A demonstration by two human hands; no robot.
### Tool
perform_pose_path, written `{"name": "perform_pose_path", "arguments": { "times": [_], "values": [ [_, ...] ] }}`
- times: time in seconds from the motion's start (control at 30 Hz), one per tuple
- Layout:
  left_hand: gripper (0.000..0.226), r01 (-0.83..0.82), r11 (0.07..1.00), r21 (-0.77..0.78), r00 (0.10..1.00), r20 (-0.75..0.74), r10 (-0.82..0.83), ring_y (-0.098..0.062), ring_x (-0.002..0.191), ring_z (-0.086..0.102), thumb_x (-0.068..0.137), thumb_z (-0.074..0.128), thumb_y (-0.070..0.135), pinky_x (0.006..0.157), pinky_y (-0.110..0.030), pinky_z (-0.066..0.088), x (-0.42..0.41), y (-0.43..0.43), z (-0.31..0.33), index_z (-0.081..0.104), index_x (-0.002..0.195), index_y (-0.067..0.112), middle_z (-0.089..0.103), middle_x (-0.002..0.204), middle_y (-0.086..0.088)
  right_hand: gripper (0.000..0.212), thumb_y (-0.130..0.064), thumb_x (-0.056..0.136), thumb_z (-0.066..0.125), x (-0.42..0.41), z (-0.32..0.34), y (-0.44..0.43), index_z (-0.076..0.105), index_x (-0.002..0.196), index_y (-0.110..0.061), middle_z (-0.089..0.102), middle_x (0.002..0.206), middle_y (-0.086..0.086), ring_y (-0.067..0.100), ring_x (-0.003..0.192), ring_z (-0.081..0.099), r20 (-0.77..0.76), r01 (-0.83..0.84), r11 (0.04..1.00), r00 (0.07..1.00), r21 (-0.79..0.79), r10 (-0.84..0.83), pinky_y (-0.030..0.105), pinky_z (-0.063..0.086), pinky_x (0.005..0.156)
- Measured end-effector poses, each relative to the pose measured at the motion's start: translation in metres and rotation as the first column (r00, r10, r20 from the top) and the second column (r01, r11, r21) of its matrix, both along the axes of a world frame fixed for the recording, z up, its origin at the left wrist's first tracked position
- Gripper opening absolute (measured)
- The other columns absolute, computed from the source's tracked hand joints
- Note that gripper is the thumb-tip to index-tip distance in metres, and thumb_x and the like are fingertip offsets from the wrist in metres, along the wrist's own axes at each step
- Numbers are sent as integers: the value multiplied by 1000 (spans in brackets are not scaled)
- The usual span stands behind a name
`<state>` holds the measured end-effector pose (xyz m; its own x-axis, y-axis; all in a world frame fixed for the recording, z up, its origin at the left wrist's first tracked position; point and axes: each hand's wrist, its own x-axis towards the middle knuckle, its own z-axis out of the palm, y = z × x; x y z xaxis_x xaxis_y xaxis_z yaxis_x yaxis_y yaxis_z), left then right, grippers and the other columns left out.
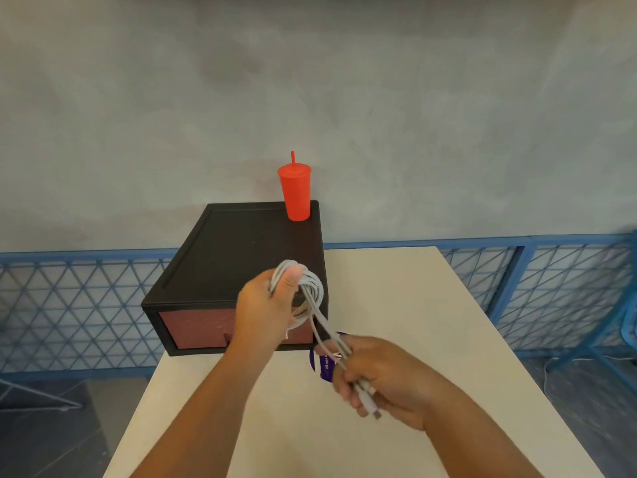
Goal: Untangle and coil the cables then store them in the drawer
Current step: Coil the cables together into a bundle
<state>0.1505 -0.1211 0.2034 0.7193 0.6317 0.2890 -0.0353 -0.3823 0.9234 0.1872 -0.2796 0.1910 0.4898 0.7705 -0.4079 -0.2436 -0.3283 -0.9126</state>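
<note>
The left hand [262, 305] held one cable coil [315, 288], grip tight; the right hand [386, 377] clutched its trailing ends. One drawer [200, 327] sat shut, one red cup [295, 196] above.

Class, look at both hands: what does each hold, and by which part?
The left hand grips the white cables by their coiled loops, thumb on top; the right hand grips their loose ends near the plug.

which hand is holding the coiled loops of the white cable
The left hand, raised in front of the black drawer box, grips the loops of the white cable; the right hand, lower, holds only the straight tails with the connector.
</note>
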Motion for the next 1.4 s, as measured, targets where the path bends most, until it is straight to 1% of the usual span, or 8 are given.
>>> {"name": "perform_pose_path", "arguments": {
  "times": [0.17,0.3,0.47,0.67,0.8,0.9,1.23,1.4],
  "values": [
    [51,110,901,-420,993,14,-115,-7,33,37,82,42,58,50,-28,38,-3,18,11,54,66,11,37,37,7,30,6,81,38,16,34,-22,61,84,-14,50,52,-1,7,47,42,362,52,999,931,8,-51,15,35,46],
    [55,325,708,-627,942,150,-300,-7,32,32,70,39,62,48,-26,42,-13,21,26,52,68,8,32,36,7,29,-15,92,37,34,46,-33,51,78,-35,53,71,-6,11,74,48,864,74,987,497,-139,84,28,41,71],
    [68,410,625,-664,905,210,-370,-10,29,32,74,31,69,44,-26,44,-19,18,39,58,64,7,33,34,4,40,-24,92,24,49,29,-29,58,113,-22,59,92,-1,13,80,41,971,227,957,195,-179,135,31,36,78],
    [64,205,790,-578,975,50,-216,-14,31,33,96,33,46,56,-37,35,-21,8,35,63,51,11,32,35,-1,31,-16,87,52,25,4,-18,53,114,-32,61,104,4,21,96,56,716,-40,953,651,-300,252,37,48,85],
    [65,125,892,-433,984,-59,-166,-14,31,33,96,33,46,47,-26,36,-17,-8,31,53,46,10,34,32,0,65,-15,80,62,4,14,-1,30,110,-63,66,93,0,14,86,64,534,-102,992,836,-67,122,23,53,79],
    [67,118,956,-268,987,-78,-144,-9,27,34,97,32,41,34,-14,32,-15,-19,28,43,36,14,35,30,1,53,-7,84,55,-5,17,17,38,109,-51,63,77,2,10,64,62,377,76,991,920,108,-112,17,52,60],
    [64,26,910,-413,999,-14,-35,-11,28,32,95,41,37,41,-24,32,-17,-4,25,39,35,15,32,31,0,33,-37,93,47,-10,22,14,46,126,-37,57,92,-16,11,87,61,816,211,970,536,118,-216,22,53,78],
    [53,331,629,-703,943,252,-215,-7,27,29,95,39,38,44,-26,38,-20,-10,33,57,53,13,30,31,5,33,-52,84,40,1,23,9,52,114,-42,64,96,-17,4,90,60,796,168,962,541,214,-272,18,52,78]
  ]
}}
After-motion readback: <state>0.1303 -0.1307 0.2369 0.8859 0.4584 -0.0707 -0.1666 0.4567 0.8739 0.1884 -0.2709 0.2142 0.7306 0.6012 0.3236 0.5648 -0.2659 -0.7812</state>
